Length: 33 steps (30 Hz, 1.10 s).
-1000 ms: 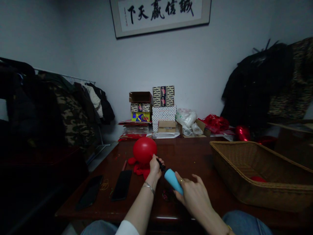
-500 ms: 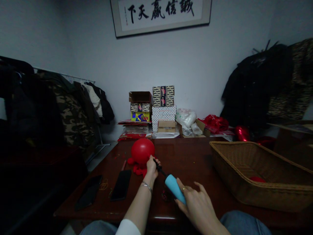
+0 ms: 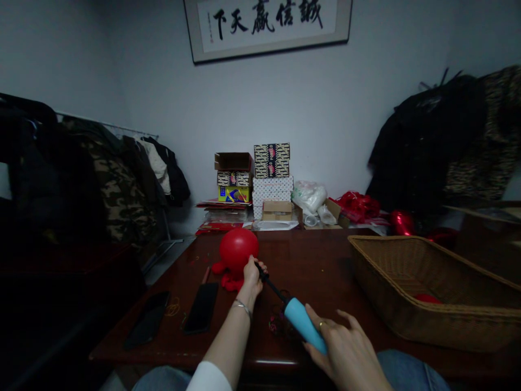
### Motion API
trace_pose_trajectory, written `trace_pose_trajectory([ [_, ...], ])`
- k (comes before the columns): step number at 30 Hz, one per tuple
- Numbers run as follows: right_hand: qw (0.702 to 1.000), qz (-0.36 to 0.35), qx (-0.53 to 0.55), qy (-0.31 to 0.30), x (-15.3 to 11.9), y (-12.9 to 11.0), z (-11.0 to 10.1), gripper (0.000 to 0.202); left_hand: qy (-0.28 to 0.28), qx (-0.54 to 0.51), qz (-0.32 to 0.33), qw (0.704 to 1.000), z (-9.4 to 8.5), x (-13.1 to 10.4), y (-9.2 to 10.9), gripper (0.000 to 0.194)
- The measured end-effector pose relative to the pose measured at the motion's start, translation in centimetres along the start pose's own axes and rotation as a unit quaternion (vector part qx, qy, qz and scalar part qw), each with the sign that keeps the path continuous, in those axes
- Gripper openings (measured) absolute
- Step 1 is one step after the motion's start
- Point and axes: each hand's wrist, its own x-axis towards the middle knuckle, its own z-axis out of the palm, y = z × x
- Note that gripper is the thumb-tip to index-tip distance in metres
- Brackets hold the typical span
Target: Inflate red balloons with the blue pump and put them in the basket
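A round, inflated red balloon rests over the table's left middle. At its lower right my left hand is closed, pinching the balloon's neck on the black nozzle end of a hand pump; the neck itself is hidden by my fingers. My right hand grips the light-blue barrel of the balloon pump, with some fingers lifted off it. Between the two hands the pump's dark rod shows, drawn out. Limp red balloons lie beneath and beside the inflated one.
Two dark phones and yellow rubber bands lie on the left of the table. On the right stands a wicker basket with a red item inside. Stacked boxes stand at the back.
My right hand has pulled the blue barrel down and to the right, so more of the pump's rod shows. My left hand stays at the balloon's neck, and the balloon looks slightly raised.
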Motion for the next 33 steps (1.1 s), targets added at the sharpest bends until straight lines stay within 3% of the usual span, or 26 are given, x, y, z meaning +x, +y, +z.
trace_pose_trajectory([
  [14, 0.999, 0.019, -0.025, -0.009, 4.7, -2.0, 0.5, 0.054, -0.023, 0.003, -0.017, 1.0, 1.3, -2.3, -1.9, 0.029],
  [21, 1.0, 0.021, -0.013, 0.007, 3.2, -1.9, 0.6, 0.052, -0.027, -0.009, -0.016, 0.999, 1.1, -1.8, -1.8, 0.029],
  [33, 1.0, -0.006, 0.005, 0.021, -1.4, 1.3, 1.2, 0.056, -0.034, -0.037, -0.002, 0.999, 0.4, -0.7, -0.8, 0.028],
])
